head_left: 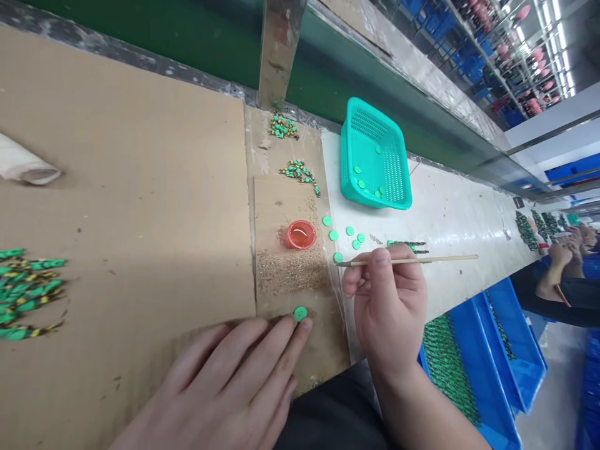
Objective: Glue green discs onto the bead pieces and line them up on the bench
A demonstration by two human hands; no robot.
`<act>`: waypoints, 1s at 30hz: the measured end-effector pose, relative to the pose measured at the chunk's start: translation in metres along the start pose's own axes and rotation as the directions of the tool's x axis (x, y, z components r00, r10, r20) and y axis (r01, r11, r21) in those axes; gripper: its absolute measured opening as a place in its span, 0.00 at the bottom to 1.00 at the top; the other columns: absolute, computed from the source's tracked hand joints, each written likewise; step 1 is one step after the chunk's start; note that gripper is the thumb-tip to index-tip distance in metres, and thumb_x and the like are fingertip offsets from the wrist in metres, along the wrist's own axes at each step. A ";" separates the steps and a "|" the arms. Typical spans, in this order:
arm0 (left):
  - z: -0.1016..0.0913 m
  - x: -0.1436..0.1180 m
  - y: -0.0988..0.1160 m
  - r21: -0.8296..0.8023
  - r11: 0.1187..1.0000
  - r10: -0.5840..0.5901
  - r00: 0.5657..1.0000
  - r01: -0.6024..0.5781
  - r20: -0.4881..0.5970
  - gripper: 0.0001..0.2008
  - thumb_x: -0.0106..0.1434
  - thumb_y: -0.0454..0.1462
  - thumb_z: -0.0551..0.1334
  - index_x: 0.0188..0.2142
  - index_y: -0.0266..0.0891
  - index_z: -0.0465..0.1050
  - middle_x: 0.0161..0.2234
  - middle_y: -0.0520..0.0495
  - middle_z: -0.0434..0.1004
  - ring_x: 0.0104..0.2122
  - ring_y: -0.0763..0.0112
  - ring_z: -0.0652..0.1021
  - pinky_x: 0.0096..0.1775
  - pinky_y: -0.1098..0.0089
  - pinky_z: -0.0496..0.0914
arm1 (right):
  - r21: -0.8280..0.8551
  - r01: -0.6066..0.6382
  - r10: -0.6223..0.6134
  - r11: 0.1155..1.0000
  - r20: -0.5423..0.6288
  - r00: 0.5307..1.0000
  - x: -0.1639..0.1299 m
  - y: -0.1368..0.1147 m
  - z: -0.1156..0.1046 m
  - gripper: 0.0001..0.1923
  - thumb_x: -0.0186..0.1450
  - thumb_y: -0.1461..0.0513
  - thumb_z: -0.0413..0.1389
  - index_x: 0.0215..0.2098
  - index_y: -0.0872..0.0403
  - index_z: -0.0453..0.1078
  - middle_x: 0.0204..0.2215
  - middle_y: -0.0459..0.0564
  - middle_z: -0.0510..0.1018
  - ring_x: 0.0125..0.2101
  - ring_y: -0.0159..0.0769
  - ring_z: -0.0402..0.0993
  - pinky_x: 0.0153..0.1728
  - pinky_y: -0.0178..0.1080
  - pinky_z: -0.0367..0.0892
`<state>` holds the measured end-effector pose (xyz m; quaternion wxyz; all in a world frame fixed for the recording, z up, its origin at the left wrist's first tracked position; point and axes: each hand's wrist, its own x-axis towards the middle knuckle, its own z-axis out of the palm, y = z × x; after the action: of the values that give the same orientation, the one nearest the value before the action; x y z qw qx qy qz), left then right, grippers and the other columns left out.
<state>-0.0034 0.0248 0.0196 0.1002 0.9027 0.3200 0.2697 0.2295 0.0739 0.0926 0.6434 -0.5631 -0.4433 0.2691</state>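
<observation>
My right hand (pixel 391 306) is closed around a thin paintbrush (pixel 445 258) with a pale wooden handle, its dark tip pointing left. At the lower middle, the fingertips of my left hand (pixel 234 381) pinch a round green button (pixel 300 314) against the cardboard. Beyond that button stands a small red cup (pixel 301 235) with liquid inside, and golden specks (pixel 290 272) are scattered on the board around it. Several loose green buttons (pixel 350 231) lie on the white surface just past the brush tip.
A turquoise basket (pixel 398 147) holds a few green buttons. Small green, yellow and black pieces (pixel 283 126) lie in piles behind the cup, with more (pixel 28 290) at far left. Blue bins (pixel 492 400) stand at lower right. A co-worker's hands (pixel 562 253) show far right.
</observation>
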 end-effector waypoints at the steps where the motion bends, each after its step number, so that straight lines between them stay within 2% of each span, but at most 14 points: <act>1: -0.001 0.000 0.000 0.003 1.000 -0.006 1.000 0.006 -0.005 0.30 0.83 0.51 0.67 0.79 0.46 0.80 0.75 0.42 0.83 0.79 0.50 0.72 0.85 0.50 0.56 | -0.047 0.054 -0.052 0.997 0.031 0.998 -0.004 0.000 -0.003 0.15 0.87 0.57 0.67 0.42 0.47 0.73 0.28 0.38 0.84 0.24 0.27 0.81 0.29 0.29 0.79; 3: -0.004 -0.002 0.001 0.002 1.000 -0.022 1.000 0.022 0.001 0.30 0.83 0.51 0.68 0.78 0.48 0.81 0.77 0.44 0.81 0.78 0.50 0.73 0.83 0.50 0.60 | -0.158 0.225 -0.200 0.962 0.162 0.966 -0.015 -0.002 -0.012 0.11 0.88 0.61 0.63 0.44 0.48 0.76 0.30 0.41 0.85 0.27 0.30 0.83 0.31 0.33 0.82; 5: -0.006 -0.005 0.002 -0.004 0.999 -0.033 0.999 0.033 0.020 0.28 0.82 0.51 0.69 0.77 0.51 0.82 0.79 0.45 0.79 0.79 0.49 0.73 0.83 0.49 0.62 | -0.229 0.408 -0.315 0.884 0.356 0.880 -0.026 -0.004 -0.022 0.05 0.87 0.64 0.61 0.51 0.50 0.79 0.33 0.46 0.87 0.30 0.35 0.86 0.33 0.38 0.85; 7: -0.007 -0.009 0.003 -0.008 0.999 -0.034 0.999 0.035 0.036 0.27 0.81 0.50 0.71 0.75 0.54 0.84 0.81 0.48 0.77 0.81 0.47 0.72 0.82 0.48 0.63 | -0.237 0.514 -0.356 0.824 0.490 0.796 -0.035 -0.005 -0.030 0.06 0.85 0.67 0.61 0.57 0.52 0.79 0.36 0.50 0.88 0.32 0.39 0.87 0.33 0.41 0.87; 8: -0.007 -0.010 0.003 -0.008 0.999 -0.035 0.999 0.035 0.040 0.26 0.80 0.50 0.71 0.74 0.55 0.84 0.82 0.49 0.75 0.82 0.46 0.71 0.82 0.48 0.64 | -0.236 0.529 -0.354 0.815 0.520 0.777 -0.038 -0.004 -0.032 0.08 0.84 0.68 0.61 0.59 0.54 0.79 0.37 0.52 0.88 0.33 0.40 0.87 0.33 0.42 0.88; 9: -0.008 -0.011 0.003 -0.006 0.999 -0.036 0.999 0.036 0.041 0.26 0.80 0.49 0.72 0.73 0.55 0.85 0.83 0.50 0.74 0.82 0.46 0.70 0.82 0.48 0.64 | -0.236 0.529 -0.348 0.815 0.531 0.773 -0.041 -0.004 -0.033 0.09 0.84 0.69 0.61 0.60 0.55 0.79 0.37 0.52 0.88 0.33 0.40 0.87 0.33 0.42 0.88; 12: -0.010 -0.011 0.003 -0.004 0.999 -0.034 0.998 0.034 0.048 0.26 0.79 0.49 0.72 0.74 0.56 0.85 0.84 0.51 0.73 0.82 0.47 0.70 0.82 0.48 0.65 | -0.239 0.506 -0.344 0.829 0.495 0.798 -0.044 -0.001 -0.032 0.10 0.83 0.70 0.60 0.58 0.54 0.79 0.36 0.51 0.87 0.33 0.40 0.85 0.33 0.43 0.88; 18: -0.014 -0.008 0.003 0.004 1.000 -0.031 0.997 0.030 0.065 0.26 0.79 0.48 0.72 0.74 0.57 0.84 0.82 0.51 0.75 0.83 0.48 0.71 0.81 0.48 0.66 | -0.236 0.479 -0.328 0.846 0.478 0.815 -0.043 0.001 -0.029 0.13 0.81 0.73 0.61 0.57 0.53 0.80 0.36 0.49 0.87 0.33 0.39 0.86 0.33 0.41 0.87; 30: -0.018 -0.006 0.004 0.019 0.999 -0.031 0.996 0.030 0.089 0.24 0.79 0.48 0.73 0.72 0.57 0.86 0.83 0.53 0.74 0.82 0.50 0.71 0.81 0.50 0.66 | -0.234 0.454 -0.311 0.859 0.466 0.828 -0.042 0.002 -0.028 0.11 0.82 0.72 0.61 0.55 0.52 0.79 0.36 0.49 0.88 0.33 0.40 0.88 0.32 0.42 0.89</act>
<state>-0.0152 0.0178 0.0331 0.1107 0.9096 0.3313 0.2248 0.2349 0.0248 0.0803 0.4708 -0.4923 -0.7131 0.1657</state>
